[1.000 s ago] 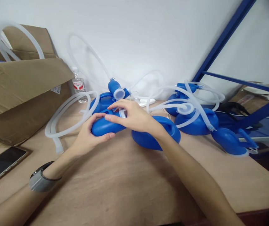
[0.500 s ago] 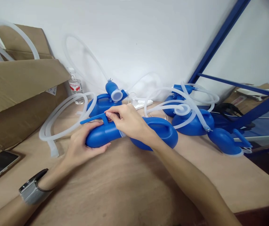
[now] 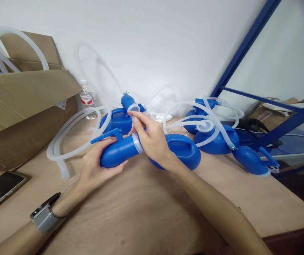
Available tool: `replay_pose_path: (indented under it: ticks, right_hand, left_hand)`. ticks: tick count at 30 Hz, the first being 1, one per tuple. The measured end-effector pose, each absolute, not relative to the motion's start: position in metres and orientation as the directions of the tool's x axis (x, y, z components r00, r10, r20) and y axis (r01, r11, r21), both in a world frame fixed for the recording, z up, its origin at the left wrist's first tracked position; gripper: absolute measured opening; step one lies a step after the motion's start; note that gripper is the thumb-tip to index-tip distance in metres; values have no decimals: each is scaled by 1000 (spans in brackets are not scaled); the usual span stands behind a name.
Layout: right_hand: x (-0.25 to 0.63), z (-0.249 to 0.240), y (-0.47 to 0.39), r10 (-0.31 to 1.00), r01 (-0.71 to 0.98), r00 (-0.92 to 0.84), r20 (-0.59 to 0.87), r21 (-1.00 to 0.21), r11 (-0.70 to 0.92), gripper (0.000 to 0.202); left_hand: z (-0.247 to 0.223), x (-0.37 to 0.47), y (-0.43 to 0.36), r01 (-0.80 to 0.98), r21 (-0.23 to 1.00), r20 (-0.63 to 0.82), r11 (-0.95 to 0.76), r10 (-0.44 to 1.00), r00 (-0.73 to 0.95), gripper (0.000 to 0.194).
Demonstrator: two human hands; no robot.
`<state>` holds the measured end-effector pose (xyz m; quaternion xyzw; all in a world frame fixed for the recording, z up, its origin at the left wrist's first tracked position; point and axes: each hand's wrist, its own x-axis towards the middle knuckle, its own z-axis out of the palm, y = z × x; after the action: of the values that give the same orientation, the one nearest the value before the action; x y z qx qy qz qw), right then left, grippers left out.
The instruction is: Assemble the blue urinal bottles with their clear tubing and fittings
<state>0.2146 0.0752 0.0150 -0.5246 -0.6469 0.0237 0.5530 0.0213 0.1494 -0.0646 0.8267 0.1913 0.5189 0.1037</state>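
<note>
In front of the near jug (image 3: pixel 186 150), taken here as the landmark, a stretch of wooden table top (image 3: pixel 141 205) is left uncovered, and to its left a grey-strapped watch (image 3: pixel 47 214) is seen on the left wrist. Farther left of the jug, a dark-screened phone (image 3: pixel 0 189) is laid flat. Just left of the jug, a blue spout piece (image 3: pixel 118 153) is held on its side by the left hand (image 3: pixel 97 161), whose fingers and thumb are curled around its rounded end, beneath its projecting handle (image 3: pixel 106 135). The jug is partly covered by the right hand (image 3: pixel 153 138), which is brought up to the white ring (image 3: pixel 137 142) of the piece; its thumb and forefinger are drawn narrowly together, but whether anything is pinched cannot be told. Well to the jug's right, another blue piece (image 3: pixel 250 159) is set down, and behind it to the right, a second jug (image 3: pixel 218 141) is crossed by pale tubing (image 3: pixel 215 124). Left of the landmark, beyond the phone, a cardboard box (image 3: pixel 26 95) is placed. Behind the landmark to the left, a back jug (image 3: pixel 114 122) and a water bottle (image 3: pixel 87 99) are seen, backed by a white wall (image 3: pixel 154 53).
</note>
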Motion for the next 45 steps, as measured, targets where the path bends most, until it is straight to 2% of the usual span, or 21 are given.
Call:
replay_pose_path:
  ticks: [4, 6, 8, 10, 13, 18, 19, 23, 27, 29, 33, 40, 43, 45]
  right_hand:
    - [238, 31, 74, 464, 825, 127, 877, -353, 441, 40]
    - [250, 51, 70, 393, 857, 174, 903, -335, 391, 44]
    - [252, 67, 65, 465, 867, 131, 876, -328, 376, 41]
    - [241, 70, 63, 610, 864, -14, 792, -297, 406, 37]
    - [213, 45, 73, 738, 865, -254, 625, -194, 463, 37]
    - [187, -32, 104, 609, 821, -518, 601, 151, 550, 39]
    - [187, -47, 109, 608, 825, -527, 594, 186, 534, 39]
    - [190, -91, 121, 629, 848, -499, 596, 187, 496, 40]
    - [199, -110, 127, 674, 851, -507, 538, 184, 492, 31]
    - [201, -110, 127, 676, 844, -517, 525, 180, 505, 27]
    - [198, -100, 118, 669, 848, -491, 558, 130, 513, 42]
    - [196, -84, 111, 743, 867, -449, 495, 40, 497, 25]
    - [202, -83, 113, 784, 902, -399, 476, 47, 430, 34]
    - [203, -83, 113, 814, 928, -332, 477, 11, 372, 38]
  left_hand:
    - [-72, 19, 157, 276, 482, 769, -832, 553, 321, 57]
    - [-73, 18, 162, 337, 551, 732, -763, 636, 244, 59]
    - [-71, 20, 164, 347, 585, 723, -733, 665, 187, 61]
    - [-69, 24, 162, 314, 604, 720, -732, 671, 180, 63]
    - [-68, 31, 158, 259, 672, 671, -693, 719, 181, 61]
    - [-66, 27, 172, 219, 843, 504, -491, 864, -4, 60]
    - [-66, 24, 176, 209, 858, 486, -470, 874, -29, 62]
    - [-67, 18, 183, 190, 842, 517, -505, 856, -13, 65]
    - [-68, 16, 182, 173, 843, 512, -510, 858, 37, 63]
    - [-67, 16, 181, 192, 833, 521, -519, 852, 41, 63]
    - [-64, 15, 180, 227, 821, 525, -525, 849, 64, 64]
    - [-68, 14, 183, 246, 807, 532, -537, 842, 90, 64]
    - [-69, 14, 184, 256, 787, 552, -562, 826, 117, 64]
    - [-70, 14, 183, 259, 777, 560, -574, 818, 135, 64]
